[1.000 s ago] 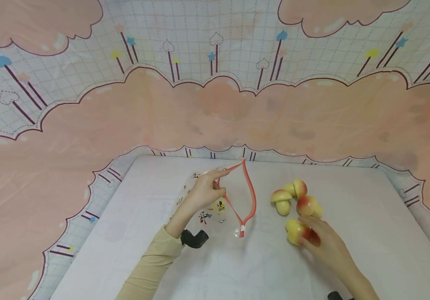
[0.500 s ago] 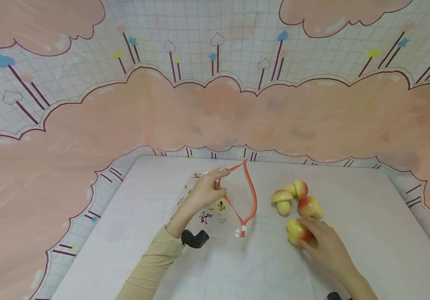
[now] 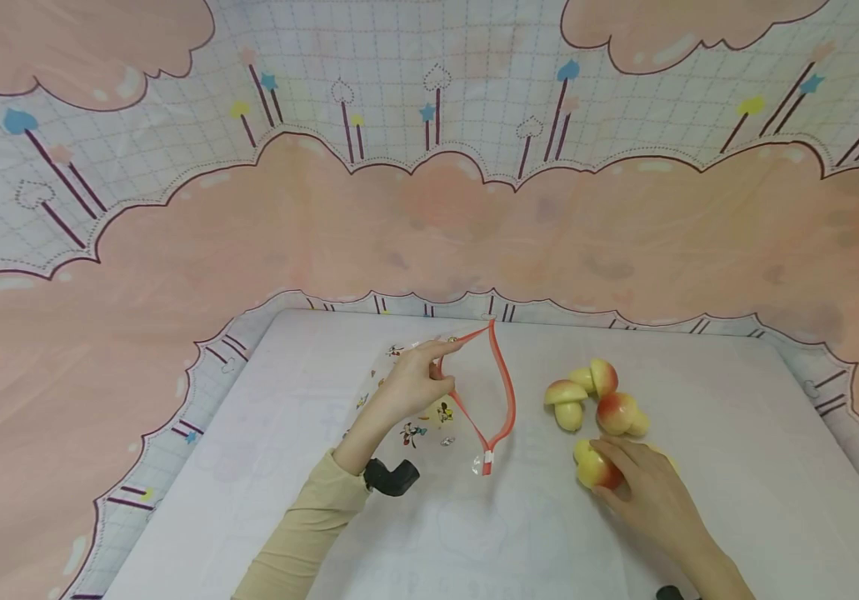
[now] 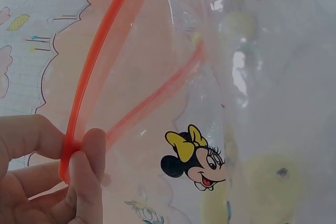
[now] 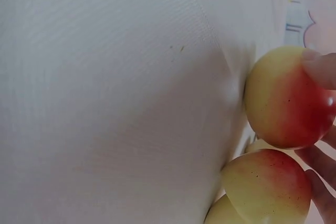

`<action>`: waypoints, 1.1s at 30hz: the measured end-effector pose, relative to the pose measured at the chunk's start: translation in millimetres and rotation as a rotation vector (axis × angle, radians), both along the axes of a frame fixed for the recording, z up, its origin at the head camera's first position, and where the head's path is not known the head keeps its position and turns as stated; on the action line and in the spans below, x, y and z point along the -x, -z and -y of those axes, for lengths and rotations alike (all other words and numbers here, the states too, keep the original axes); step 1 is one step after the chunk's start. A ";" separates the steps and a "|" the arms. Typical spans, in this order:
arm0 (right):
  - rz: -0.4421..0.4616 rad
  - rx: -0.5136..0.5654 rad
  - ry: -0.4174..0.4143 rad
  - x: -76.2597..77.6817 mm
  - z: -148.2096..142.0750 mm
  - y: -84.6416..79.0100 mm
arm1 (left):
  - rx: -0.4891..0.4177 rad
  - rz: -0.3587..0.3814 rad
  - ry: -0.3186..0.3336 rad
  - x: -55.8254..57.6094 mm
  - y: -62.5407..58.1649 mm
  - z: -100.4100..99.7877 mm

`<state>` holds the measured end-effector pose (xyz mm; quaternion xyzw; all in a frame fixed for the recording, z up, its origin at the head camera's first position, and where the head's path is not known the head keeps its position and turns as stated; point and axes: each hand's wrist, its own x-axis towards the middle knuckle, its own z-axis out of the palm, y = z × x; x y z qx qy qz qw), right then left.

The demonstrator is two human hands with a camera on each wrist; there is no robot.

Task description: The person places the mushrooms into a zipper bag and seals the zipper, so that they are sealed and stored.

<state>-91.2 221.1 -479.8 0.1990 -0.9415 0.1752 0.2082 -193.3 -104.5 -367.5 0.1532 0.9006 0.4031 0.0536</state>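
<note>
A clear plastic zip bag with cartoon prints is gaping, its orange-red zip edge spread into a loop facing right. My left hand pinches the near strip of that edge between thumb and fingers; the left wrist view shows the orange strip in the grip. Over at the right, my right hand grips a yellow-and-red toy mushroom low on the table. In the right wrist view the thumb presses on one rounded cap, and a second mushroom sits right beside it, near the fingers.
Several more toy mushrooms, among them one lying nearest the bag and one at the right, lie beyond my right hand. The white table ends at the back against a patterned cloth.
My right hand's fingers have drawn in over the mushroom, and a bit of yellow now shows behind the hand. My left hand and the bag stay as they were.
</note>
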 end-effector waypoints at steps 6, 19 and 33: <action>-0.023 -0.010 -0.004 -0.6 -0.1 1.0 | -0.009 -0.001 -0.002 0.3 -0.4 0.3; -0.039 0.022 -0.005 -2.9 -1.3 1.4 | -0.016 0.003 -0.004 0.1 0.1 1.4; -0.012 0.029 0.026 -3.1 -1.5 -5.5 | -0.008 0.012 -0.007 1.1 1.0 1.4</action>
